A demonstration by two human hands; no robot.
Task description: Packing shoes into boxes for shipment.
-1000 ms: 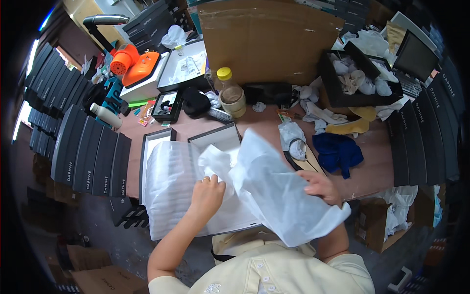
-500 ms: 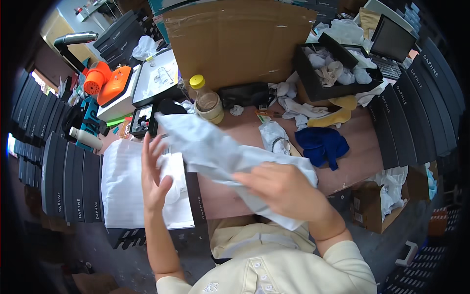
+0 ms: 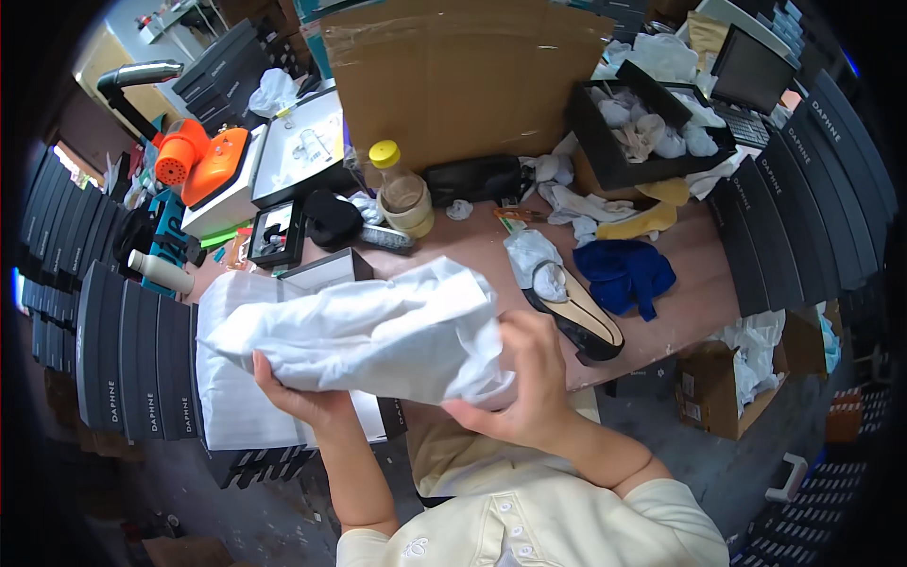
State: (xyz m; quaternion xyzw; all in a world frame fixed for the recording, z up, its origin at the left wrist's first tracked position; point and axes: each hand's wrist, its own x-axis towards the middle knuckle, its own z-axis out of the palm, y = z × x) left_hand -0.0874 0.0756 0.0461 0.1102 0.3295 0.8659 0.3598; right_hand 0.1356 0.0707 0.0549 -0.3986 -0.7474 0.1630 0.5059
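A long white tissue-paper bundle (image 3: 368, 331) lies crosswise before me above an open shoe box (image 3: 389, 416); what is inside it is hidden. My left hand (image 3: 307, 402) cups it from below, thumb up against its near side and most fingers hidden under it. At the other end, my right hand (image 3: 529, 387) grips the crumpled right end of the paper between thumb and fingers. To the right of that hand rests a black flat shoe (image 3: 595, 326) with a beige insole and white paper stuffed in its toe.
A blue cloth (image 3: 624, 279) lies beside the shoe. Behind stand a yellow-capped bottle (image 3: 404, 194), a shoe brush (image 3: 387, 238) and a tall cardboard panel (image 3: 463, 94). White foam sheets (image 3: 227, 378) lie left. Stacked dark shoe boxes (image 3: 132, 350) flank the table.
The bundle has swung down and left to lie nearly level. My left hand, spread and apart from it before, now supports it from below. The black shoe has come into full view.
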